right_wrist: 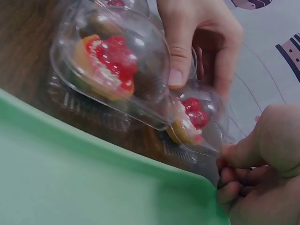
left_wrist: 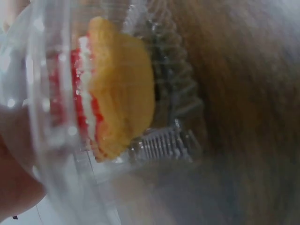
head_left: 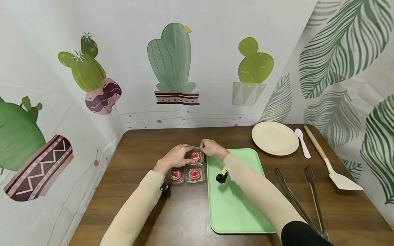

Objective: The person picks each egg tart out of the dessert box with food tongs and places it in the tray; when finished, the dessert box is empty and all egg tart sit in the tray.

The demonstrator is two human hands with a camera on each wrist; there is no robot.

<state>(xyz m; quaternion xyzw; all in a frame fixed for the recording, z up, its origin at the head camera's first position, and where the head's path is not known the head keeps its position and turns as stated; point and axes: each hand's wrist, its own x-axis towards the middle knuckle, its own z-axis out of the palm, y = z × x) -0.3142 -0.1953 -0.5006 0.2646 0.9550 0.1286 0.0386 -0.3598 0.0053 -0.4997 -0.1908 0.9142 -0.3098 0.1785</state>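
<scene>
My left hand (head_left: 174, 158) holds the far-right clear plastic box (head_left: 200, 160), thumb on its near side and fingers on its far side. A small tart with red topping (right_wrist: 193, 112) sits inside. With thumb and fingers, my right hand (right_wrist: 265, 164) pinches that box's corner edge, beside the green tray (head_left: 237, 208). Two more boxed tarts lie nearer: the right box (head_left: 195, 176) and the left box (head_left: 175, 177). The left wrist view shows one tart (left_wrist: 124, 89) close up through blurred plastic. What lies under my left palm is hidden.
A cream plate (head_left: 275, 138) stands at the back right. Beside it lie a pink spoon (head_left: 303, 143) and a spatula (head_left: 341, 180) with a wooden handle. Metal tongs (head_left: 314, 194) lie spread right of the tray. A patterned cloth (head_left: 212, 68) hangs behind the table.
</scene>
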